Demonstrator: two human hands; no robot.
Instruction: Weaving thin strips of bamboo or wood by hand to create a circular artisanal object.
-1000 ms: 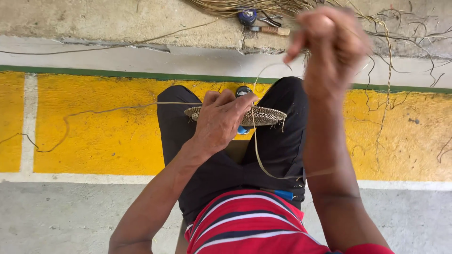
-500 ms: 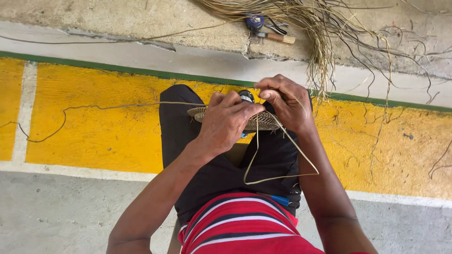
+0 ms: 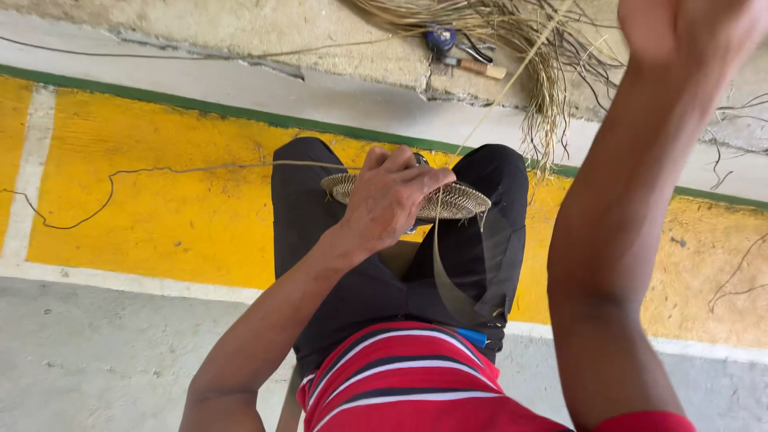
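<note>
Yellow-painted floor (image 3: pixel 160 216), edged by a green stripe, runs under a seated person in black trousers (image 3: pixel 320 240) and a red striped shirt (image 3: pixel 400 384). A bundle of dry straw (image 3: pixel 512 32) lies along the floor's far edge, partly cut off at the top, beside a small tool that is hard to make out. The right hand (image 3: pixel 688 28) is raised high, cropped by the frame; whether it pinches the taut strand (image 3: pixel 496 104) cannot be told. The left hand (image 3: pixel 392 196) curls palm-down, gripping the round woven disc (image 3: pixel 456 200) on the knees, hiding its middle.
</note>
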